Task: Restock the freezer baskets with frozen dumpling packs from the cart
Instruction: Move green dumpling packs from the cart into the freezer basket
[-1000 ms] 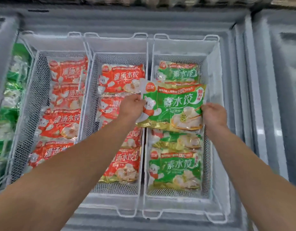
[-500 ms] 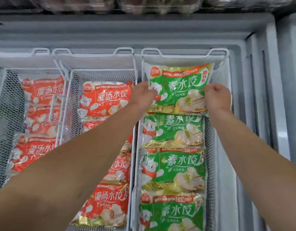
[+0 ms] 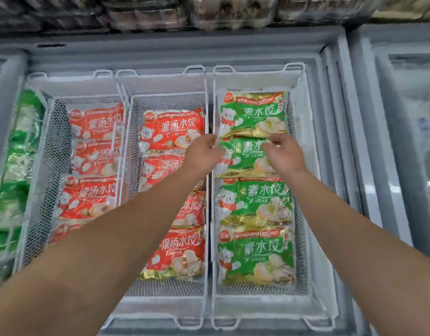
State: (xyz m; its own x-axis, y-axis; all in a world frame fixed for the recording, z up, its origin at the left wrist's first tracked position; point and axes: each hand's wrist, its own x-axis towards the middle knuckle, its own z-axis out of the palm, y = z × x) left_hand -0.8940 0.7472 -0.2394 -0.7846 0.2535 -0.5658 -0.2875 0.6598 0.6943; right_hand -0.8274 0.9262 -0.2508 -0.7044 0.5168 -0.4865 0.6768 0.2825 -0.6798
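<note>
A green dumpling pack (image 3: 254, 115) lies flat at the far end of the right wire basket (image 3: 257, 70), the farthest of a row of several green packs. My left hand (image 3: 204, 154) and my right hand (image 3: 283, 155) hover just nearer than it, over the second green pack (image 3: 248, 154). Both hands have loosely curled fingers and hold nothing. The hands hide part of that second pack. No cart is in view.
The middle basket (image 3: 160, 77) and left basket (image 3: 73, 80) hold red dumpling packs (image 3: 172, 128). More green packs (image 3: 20, 146) fill a compartment at the far left. The freezer's sliding frame (image 3: 349, 141) runs along the right. Shelved goods sit above the freezer.
Both hands carried the green pack to the far end of the right basket, let go of it, and drew back a little toward me. The camera view shifted.
</note>
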